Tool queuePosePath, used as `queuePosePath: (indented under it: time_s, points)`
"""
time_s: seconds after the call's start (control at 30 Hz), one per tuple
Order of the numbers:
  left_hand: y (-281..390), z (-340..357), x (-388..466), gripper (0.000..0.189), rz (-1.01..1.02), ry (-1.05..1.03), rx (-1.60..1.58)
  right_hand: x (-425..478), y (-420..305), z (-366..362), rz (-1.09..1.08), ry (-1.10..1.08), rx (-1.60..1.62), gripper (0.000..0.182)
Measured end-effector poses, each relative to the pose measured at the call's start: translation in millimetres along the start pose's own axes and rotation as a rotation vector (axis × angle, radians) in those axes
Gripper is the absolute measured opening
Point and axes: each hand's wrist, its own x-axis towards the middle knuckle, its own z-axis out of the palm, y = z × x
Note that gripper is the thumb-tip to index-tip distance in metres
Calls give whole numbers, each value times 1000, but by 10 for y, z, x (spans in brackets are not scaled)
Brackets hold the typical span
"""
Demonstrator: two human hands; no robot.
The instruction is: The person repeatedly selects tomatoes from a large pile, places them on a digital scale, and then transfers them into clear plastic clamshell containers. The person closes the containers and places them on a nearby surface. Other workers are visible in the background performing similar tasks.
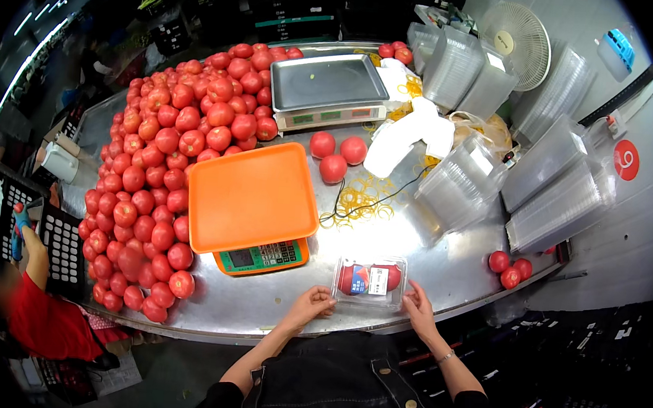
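Observation:
A clear plastic clamshell box (368, 282) with red tomatoes (393, 278) inside and a printed label on its lid lies on the metal table (238, 303) in front of me. At its left lower corner is my left hand (310, 306), fingers curled, thumb and fingertips at the box edge. My right hand (419, 308) is at the box's right side with its fingers apart. Whether either hand grips the box or only touches it is hard to tell. Up and left of the box stands a digital scale (264, 258) with an orange tray (254, 198) on top.
Piled tomatoes (156, 179) cover the left side. A second scale (328, 115) with a metal pan stands at the back, near loose tomatoes (333, 169) and yellow rubber bands (361, 204). Stacked clear boxes (460, 183) line the right. A co-worker in a red top (52, 320) is at far left.

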Motion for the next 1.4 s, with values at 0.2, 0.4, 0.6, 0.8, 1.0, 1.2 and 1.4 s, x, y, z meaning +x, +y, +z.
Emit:
queuePosePath:
  time_s: [0.2, 0.4, 0.6, 0.8, 1.0, 1.2, 1.4]
  points:
    - [-128, 43, 42, 24, 85, 35, -286, 29, 58, -38, 234, -72, 265, 34]
    - [36, -343, 65, 23, 81, 22, -226, 392, -46, -118, 389, -216, 139, 20]
    - [302, -510, 72, 23, 124, 64, -61, 1718, -562, 388, -487, 109, -737, 21]
    - [343, -198, 527, 26, 145, 158, 189, 2404, -492, 607, -619, 167, -1079, 11]
    - [473, 280, 1027, 43, 539, 471, 524, 2037, -898, 575, -716, 72, -872, 8]
    - [768, 379, 1107, 19, 484, 13, -188, 1528, -1246, 613, 136, -414, 302, 8]
    - [998, 264, 449, 38, 364, -435, -61, 1469, -1290, 33, 92, -804, -213, 39]
